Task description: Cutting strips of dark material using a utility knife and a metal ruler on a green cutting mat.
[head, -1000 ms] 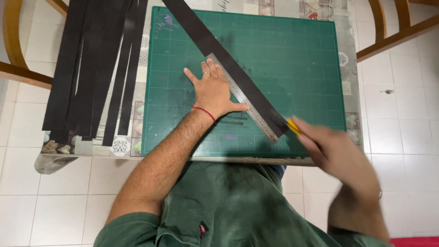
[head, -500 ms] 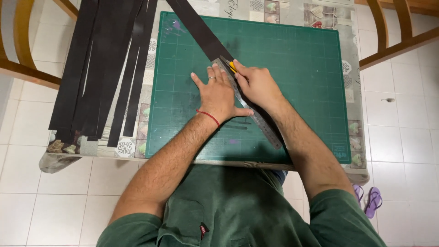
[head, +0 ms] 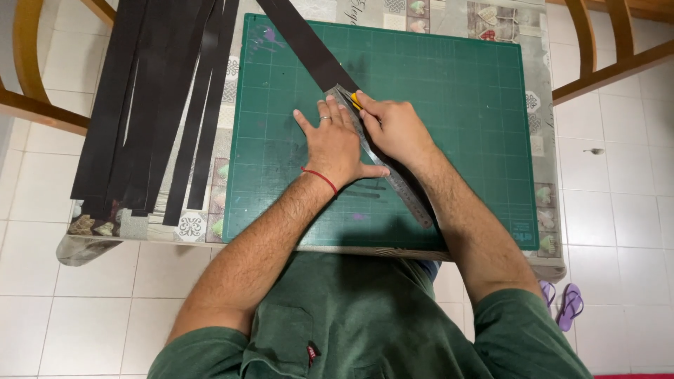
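A green cutting mat (head: 463,105) lies on the table. A long black strip (head: 302,43) runs diagonally across it from the top centre. A steel ruler (head: 397,186) lies along the strip. My left hand (head: 335,144) presses flat on the ruler, fingers spread, with a red thread at the wrist. My right hand (head: 394,128) is closed around a yellow-handled knife (head: 356,102), its tip at the ruler's upper end beside my left fingertips.
Several cut black strips (head: 151,105) lie side by side on the patterned tablecloth (head: 540,189) left of the mat. Wooden chairs stand at the left (head: 28,91) and upper right (head: 604,56). Purple sandals (head: 569,305) lie on the white tiled floor.
My right hand has travelled from the ruler's lower end, off the mat's right corner, up to its upper end with the knife. My left hand has stayed on the ruler.
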